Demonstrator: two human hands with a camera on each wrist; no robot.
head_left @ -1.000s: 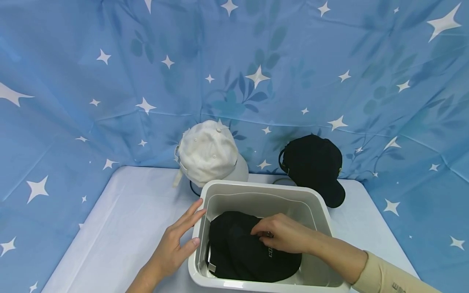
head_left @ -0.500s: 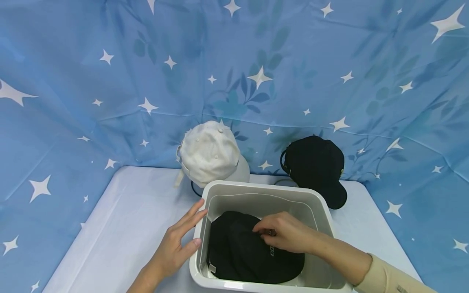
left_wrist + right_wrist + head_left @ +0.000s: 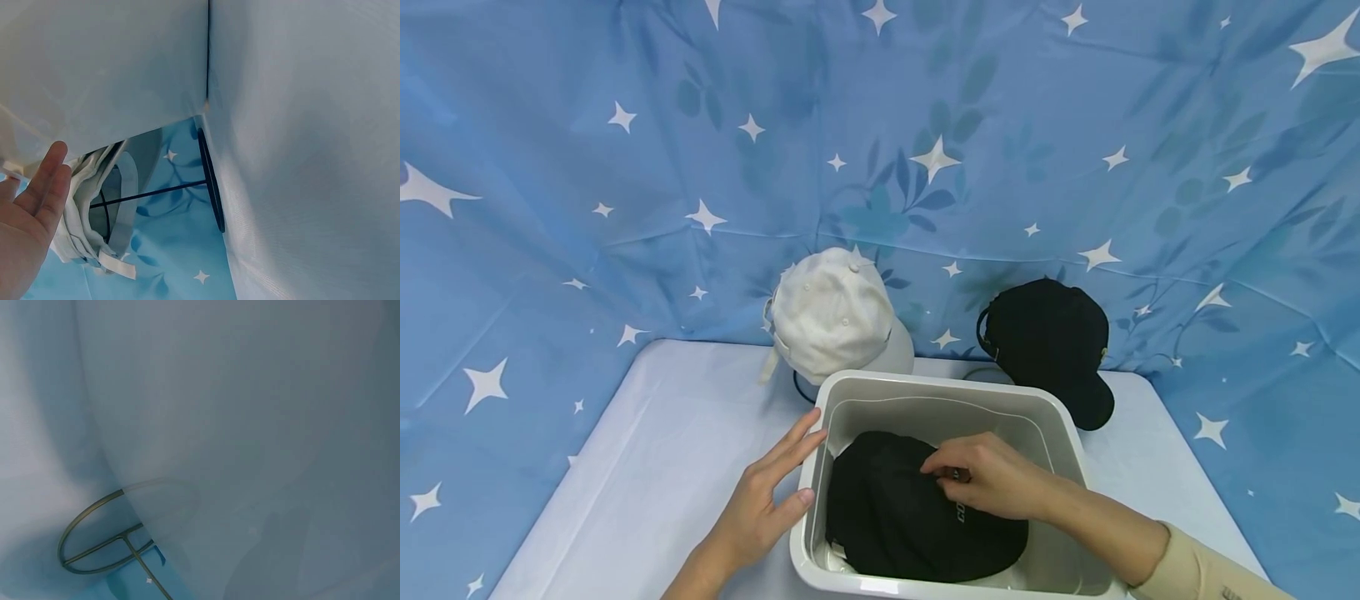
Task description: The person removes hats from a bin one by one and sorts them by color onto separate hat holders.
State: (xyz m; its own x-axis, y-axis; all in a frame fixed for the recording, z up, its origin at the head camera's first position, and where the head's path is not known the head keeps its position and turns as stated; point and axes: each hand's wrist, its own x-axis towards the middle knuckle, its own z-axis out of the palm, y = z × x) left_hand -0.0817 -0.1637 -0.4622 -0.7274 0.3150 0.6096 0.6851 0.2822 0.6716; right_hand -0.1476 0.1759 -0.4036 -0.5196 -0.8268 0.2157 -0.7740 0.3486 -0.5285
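Observation:
A black baseball cap [image 3: 895,508] with pale lettering lies inside a white plastic bin [image 3: 925,384]. My right hand [image 3: 992,475] reaches over the bin's right side, its thumb and fingers pinching the cap fabric near the lettering. A small white tag shows at the cap's lower left. At the bin's left rim rests my left hand [image 3: 767,500], fingers extended and spread; the left wrist view shows these fingers [image 3: 47,181] against the bin wall. The right hand is hidden in the right wrist view, where a pale wall fills most of the picture.
Behind the bin, a white cap [image 3: 835,317] sits on a wire stand [image 3: 212,181] at left. Another black cap [image 3: 1048,342] is on the right, with a metal ring base [image 3: 90,512] below. A star-patterned blue curtain [image 3: 700,125] backs the white-covered table [image 3: 685,433].
The whole head view has shifted slightly right. The cap in the bin has slid a little to the right along with my right hand; the left hand stays at the rim.

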